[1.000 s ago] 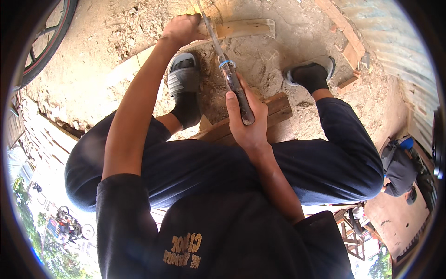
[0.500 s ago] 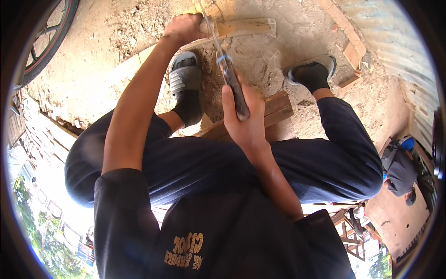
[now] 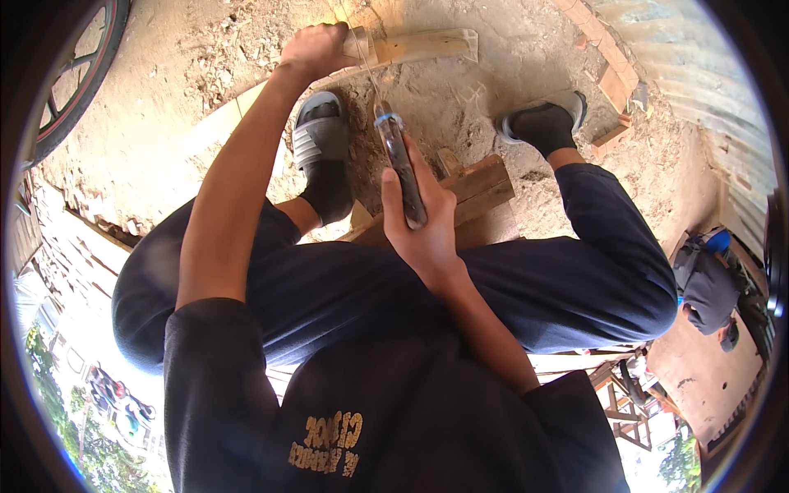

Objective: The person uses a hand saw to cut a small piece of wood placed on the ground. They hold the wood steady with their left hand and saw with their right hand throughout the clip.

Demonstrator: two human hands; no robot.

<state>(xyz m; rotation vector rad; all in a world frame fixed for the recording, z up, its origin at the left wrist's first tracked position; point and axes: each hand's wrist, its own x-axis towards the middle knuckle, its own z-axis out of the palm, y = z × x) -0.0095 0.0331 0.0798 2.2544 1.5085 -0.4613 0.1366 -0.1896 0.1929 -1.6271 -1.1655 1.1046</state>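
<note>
My right hand (image 3: 423,234) is wrapped around the dark handle (image 3: 401,168) of a long-bladed hand tool, with a blue band where handle meets blade. Its thin blade, seen almost edge-on, points away from me; whether it is a saw or a knife I cannot tell. The blade crosses a long pale wooden board (image 3: 423,47) lying low over the ground. My left hand (image 3: 316,51) grips this board just left of the blade, its fingers partly hidden. Close to the board's near edge is my left foot in a grey sandal (image 3: 319,144).
A wooden block (image 3: 481,193) lies between my feet. My right foot (image 3: 538,127) stands on the dirt ground. Bricks (image 3: 616,90) line a corrugated metal wall (image 3: 699,74) at right. A wheel (image 3: 82,78) is far left. Dark clothing or a bag (image 3: 705,287) lies on a board at lower right.
My right hand has drawn the tool a little back toward me. My left hand stays on the board beside the blade. The whole view has shifted slightly.
</note>
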